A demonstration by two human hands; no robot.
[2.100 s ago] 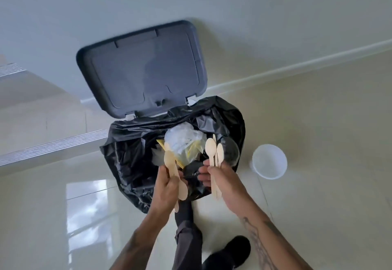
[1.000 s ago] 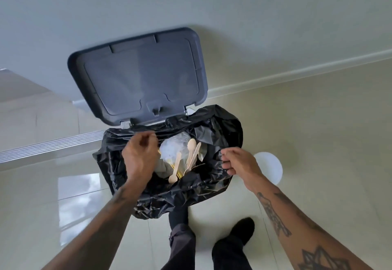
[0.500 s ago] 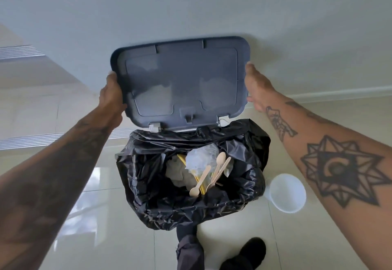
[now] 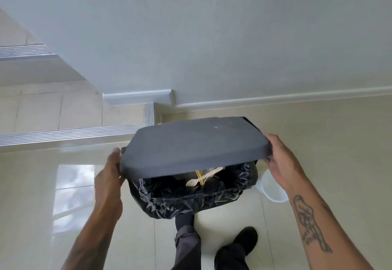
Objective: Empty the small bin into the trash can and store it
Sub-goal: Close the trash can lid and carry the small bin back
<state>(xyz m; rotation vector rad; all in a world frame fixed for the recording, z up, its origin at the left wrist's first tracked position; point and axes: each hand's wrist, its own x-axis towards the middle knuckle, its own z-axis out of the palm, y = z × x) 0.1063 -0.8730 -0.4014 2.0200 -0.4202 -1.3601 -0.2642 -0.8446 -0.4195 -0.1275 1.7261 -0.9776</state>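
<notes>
Left hand (image 4: 109, 177) and right hand (image 4: 281, 163) clasp the lid (image 4: 191, 144); the spoon (image 4: 203, 177) sticking up could jam it.

Trash can lid (image 4: 191, 144): matt grey plastic, finely textured. Liner bag (image 4: 180, 197), centre frame: thin black plastic, crinkled, slightly shiny. Spoon (image 4: 201, 179) inside: pale, unvarnished wood. Floor (image 4: 328, 142): glossy cream tile. Small bin (image 4: 269, 191), right: smooth white plastic.

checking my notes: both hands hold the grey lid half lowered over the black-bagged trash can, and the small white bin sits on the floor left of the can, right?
One detail is off. The small white bin sits on the floor to the right of the trash can, behind the right hand, as the head view shows. The rest holds: left hand and right hand hold the grey lid half lowered.
</notes>
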